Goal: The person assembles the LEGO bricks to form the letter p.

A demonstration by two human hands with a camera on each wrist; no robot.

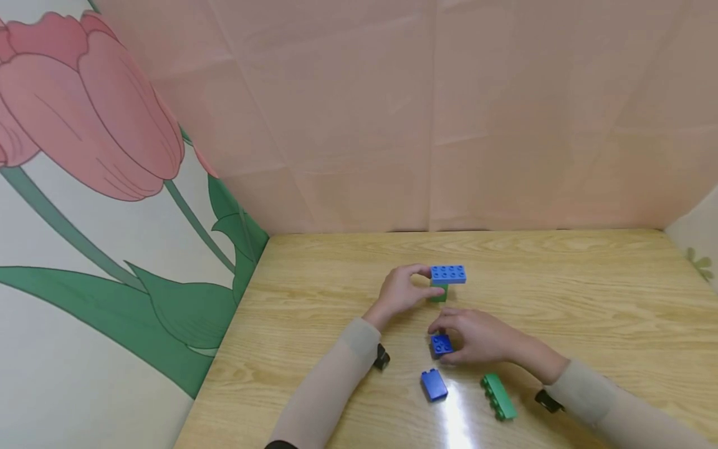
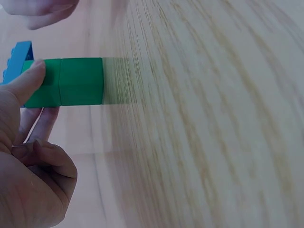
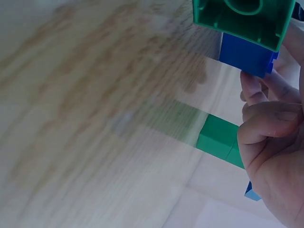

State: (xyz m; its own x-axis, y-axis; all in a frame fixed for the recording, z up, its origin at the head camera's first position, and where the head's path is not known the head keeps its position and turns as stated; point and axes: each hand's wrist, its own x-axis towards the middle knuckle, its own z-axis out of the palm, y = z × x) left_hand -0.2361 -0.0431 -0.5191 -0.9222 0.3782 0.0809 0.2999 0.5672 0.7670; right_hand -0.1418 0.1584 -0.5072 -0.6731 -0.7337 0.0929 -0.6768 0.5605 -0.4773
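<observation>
My left hand (image 1: 399, 293) grips a small tower of two stacked green bricks (image 2: 71, 81) near its top. Across the top lies a long light-blue brick (image 1: 448, 274), overhanging to the right. In the left wrist view the thumb lies against the upper green brick, with fingers on the far side. Nearer to me, my right hand (image 1: 482, 337) has its thumb and fingers around a small dark-blue brick (image 1: 440, 345) with its studs up. That brick (image 3: 244, 53) sits low at the tabletop in the right wrist view, partly hidden behind a green brick.
Another dark-blue brick (image 1: 434, 385) lies on its side on the wooden table (image 1: 314, 262), in front of the right hand. To its right a long green brick (image 1: 498, 396) lies on its side, studs facing left. A pink cloth (image 1: 348, 125) hangs behind the table.
</observation>
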